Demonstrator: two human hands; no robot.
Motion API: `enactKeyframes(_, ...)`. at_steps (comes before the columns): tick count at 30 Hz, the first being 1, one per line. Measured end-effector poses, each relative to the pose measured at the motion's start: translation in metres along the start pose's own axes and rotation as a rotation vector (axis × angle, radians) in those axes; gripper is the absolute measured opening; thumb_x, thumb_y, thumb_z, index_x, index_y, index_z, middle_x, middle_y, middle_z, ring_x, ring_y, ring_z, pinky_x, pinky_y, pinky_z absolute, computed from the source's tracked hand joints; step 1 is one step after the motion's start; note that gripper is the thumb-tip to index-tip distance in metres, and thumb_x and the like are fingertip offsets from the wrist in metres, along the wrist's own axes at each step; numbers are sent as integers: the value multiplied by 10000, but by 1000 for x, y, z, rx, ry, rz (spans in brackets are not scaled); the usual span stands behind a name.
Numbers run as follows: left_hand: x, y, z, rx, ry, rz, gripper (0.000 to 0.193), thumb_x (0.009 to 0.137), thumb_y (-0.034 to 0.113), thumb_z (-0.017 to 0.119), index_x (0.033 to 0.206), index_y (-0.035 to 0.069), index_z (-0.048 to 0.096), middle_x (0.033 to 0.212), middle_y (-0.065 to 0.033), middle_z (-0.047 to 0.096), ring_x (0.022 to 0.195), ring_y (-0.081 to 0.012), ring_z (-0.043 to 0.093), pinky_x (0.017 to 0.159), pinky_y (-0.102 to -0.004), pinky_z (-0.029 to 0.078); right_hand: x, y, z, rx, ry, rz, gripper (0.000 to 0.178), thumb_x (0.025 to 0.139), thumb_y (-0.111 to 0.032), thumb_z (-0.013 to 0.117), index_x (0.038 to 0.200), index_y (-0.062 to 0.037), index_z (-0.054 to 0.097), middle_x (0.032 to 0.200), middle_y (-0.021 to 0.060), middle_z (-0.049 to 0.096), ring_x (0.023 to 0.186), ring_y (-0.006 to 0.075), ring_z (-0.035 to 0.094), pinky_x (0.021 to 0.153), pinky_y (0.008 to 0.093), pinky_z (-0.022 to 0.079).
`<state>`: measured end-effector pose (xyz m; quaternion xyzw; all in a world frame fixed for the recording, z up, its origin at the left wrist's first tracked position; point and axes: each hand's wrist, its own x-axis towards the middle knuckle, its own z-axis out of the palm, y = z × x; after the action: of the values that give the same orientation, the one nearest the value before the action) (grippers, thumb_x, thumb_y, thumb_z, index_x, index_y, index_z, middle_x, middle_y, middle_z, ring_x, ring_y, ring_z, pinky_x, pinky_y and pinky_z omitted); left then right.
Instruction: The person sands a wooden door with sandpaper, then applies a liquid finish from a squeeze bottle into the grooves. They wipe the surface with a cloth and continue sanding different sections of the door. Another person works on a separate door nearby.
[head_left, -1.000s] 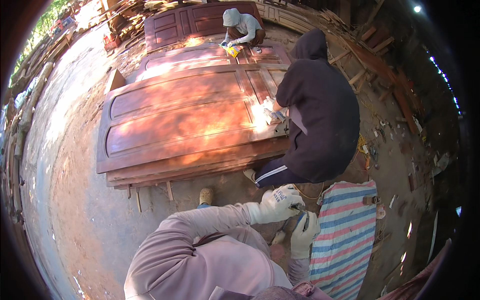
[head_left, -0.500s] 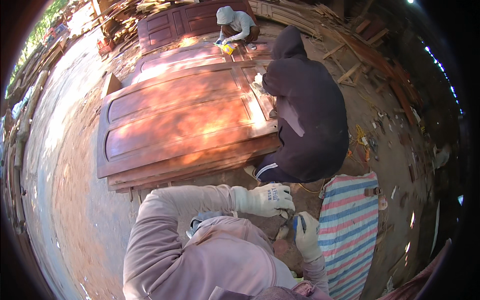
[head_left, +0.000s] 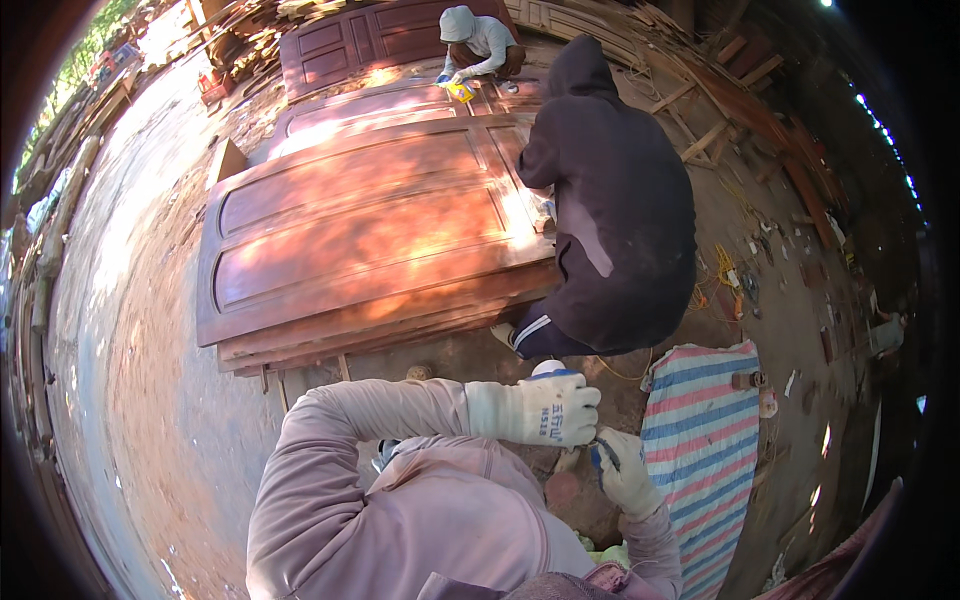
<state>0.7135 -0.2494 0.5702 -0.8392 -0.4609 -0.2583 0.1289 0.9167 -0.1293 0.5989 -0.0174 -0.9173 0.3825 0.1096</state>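
Note:
White work gloves with blue parts cover both my hands, which meet low in the middle, in front of my pinkish jacket. My left hand, knuckles up, has its fingers curled over something I cannot make out. Just below and to its right, my right hand is closed with the thumb toward the left hand. A small dark piece shows between them, too little to name. Beyond the left hand is a white and blue round item. A reddish round item lies on the ground below the hands.
A stack of brown panelled wooden doors lies ahead. A co-worker in a dark hoodie bends over it; another, in a light hood, crouches farther off with a yellow item. A striped sheet lies right of my right hand.
My hands have shifted slightly to the right, the left lower and flatter, still close together. The dark-hooded co-worker's arm has moved, and their hand is now mostly hidden.

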Motion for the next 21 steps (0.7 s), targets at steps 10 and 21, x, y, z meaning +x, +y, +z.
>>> enactKeyframes(10,-7,18,14,-138,65,-280,151,809,252,691,950,209,654,909,50,628,939,-186,581,784,-369,484,-28,-3,42,869,350,637,230,1055,-188,537,887,-36,578,724,-41,510,649,45,458,550,248,356)
enactKeyframes(21,-6,22,16,-276,-44,-432,190,797,283,740,947,180,683,909,40,671,951,-221,591,791,-388,502,-15,-9,22,-356,373,101,186,961,-116,574,1115,-21,620,878,138,613,769,359,619,689,435,503)
